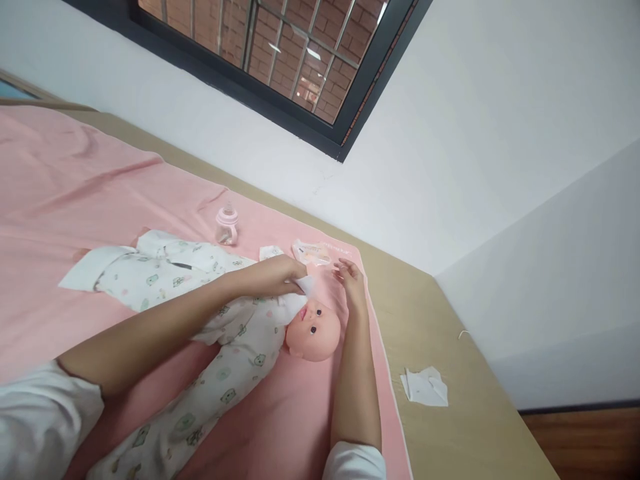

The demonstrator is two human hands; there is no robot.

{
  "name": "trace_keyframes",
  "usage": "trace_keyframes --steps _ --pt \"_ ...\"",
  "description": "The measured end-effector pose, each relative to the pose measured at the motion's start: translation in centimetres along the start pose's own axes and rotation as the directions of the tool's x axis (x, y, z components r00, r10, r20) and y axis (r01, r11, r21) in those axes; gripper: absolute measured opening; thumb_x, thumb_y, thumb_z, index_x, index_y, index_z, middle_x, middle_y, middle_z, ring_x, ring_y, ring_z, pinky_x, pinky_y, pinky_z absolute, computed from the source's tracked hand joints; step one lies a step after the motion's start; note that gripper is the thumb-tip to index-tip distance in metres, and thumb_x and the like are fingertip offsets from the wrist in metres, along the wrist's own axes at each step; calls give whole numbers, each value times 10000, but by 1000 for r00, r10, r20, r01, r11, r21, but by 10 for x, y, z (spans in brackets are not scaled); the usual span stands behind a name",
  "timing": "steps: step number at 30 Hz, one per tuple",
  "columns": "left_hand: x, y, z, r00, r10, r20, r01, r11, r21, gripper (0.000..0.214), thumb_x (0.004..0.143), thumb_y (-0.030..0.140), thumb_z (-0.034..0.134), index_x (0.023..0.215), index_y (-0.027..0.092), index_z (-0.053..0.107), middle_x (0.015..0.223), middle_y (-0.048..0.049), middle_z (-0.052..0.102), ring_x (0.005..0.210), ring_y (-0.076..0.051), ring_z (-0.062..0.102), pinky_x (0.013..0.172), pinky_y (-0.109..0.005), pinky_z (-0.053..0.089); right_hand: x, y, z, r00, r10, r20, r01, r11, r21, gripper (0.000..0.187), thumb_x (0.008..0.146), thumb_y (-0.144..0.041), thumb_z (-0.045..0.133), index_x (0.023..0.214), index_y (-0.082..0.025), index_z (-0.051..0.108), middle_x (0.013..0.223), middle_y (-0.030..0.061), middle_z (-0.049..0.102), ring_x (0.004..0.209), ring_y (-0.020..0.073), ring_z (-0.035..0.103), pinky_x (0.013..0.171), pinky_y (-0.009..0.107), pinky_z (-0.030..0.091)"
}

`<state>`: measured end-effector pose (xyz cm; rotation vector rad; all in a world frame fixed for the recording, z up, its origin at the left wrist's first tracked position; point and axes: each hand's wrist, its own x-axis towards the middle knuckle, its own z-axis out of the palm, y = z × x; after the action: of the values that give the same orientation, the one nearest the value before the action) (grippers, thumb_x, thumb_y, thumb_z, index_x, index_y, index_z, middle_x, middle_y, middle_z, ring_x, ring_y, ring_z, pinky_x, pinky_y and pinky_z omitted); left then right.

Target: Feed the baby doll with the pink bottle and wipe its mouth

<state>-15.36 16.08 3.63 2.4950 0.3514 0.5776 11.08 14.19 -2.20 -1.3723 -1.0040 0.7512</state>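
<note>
A baby doll [313, 331] in a white printed romper lies on a pink sheet [60, 200], head toward the right. My left hand [280, 273] is closed on a white wipe [305, 288] held at the doll's cheek and collar. Just beyond the doll's head, my right hand [351, 280] hovers with fingers loosely apart, holding nothing, close to a wipes packet [313, 253].
A small pink baby bottle [226, 225] stands on the sheet behind the doll. A second white printed garment [150, 270] lies spread to the left. Crumpled white tissues [426, 387] rest on the bare tan mattress [450, 347] at right. A white wall and window are behind.
</note>
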Motion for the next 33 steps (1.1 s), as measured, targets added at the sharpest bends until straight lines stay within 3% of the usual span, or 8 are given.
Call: trace_keyframes --steps 5,9,19,33 --pt "2 -4 11 1000 2 10 -2 1000 -20 259 620 -31 429 691 146 604 818 -21 666 738 -141 595 637 -212 384 8 52 4 997 68 -34 -65 996 62 286 709 -363 648 929 -180 640 901 57 701 778 162 652 834 346 538" --pt "3 -6 14 1000 5 14 -5 1000 -30 306 616 -44 428 727 149 638 850 -24 672 756 -143 606 653 -210 399 9 71 9 999 43 2 -43 997 58 252 698 -358 646 861 -167 631 860 60 707 765 168 659 860 366 531" --pt "3 -7 14 999 30 16 -31 999 42 225 697 20 497 710 156 675 783 -25 640 702 -145 589 623 -230 377 9 79 8 1000 8 26 -8 1000 24 231 716 -364 633 833 -165 637 876 58 715 827 174 661 888 360 522" --pt "-1 -2 10 996 33 77 -34 999 12 326 661 -38 506 748 192 721 776 -4 643 692 -132 587 598 -213 370 12 84 5 999 -2 41 2 1000 -19 219 722 -371 628 822 -177 649 871 53 720 821 171 662 898 360 516"
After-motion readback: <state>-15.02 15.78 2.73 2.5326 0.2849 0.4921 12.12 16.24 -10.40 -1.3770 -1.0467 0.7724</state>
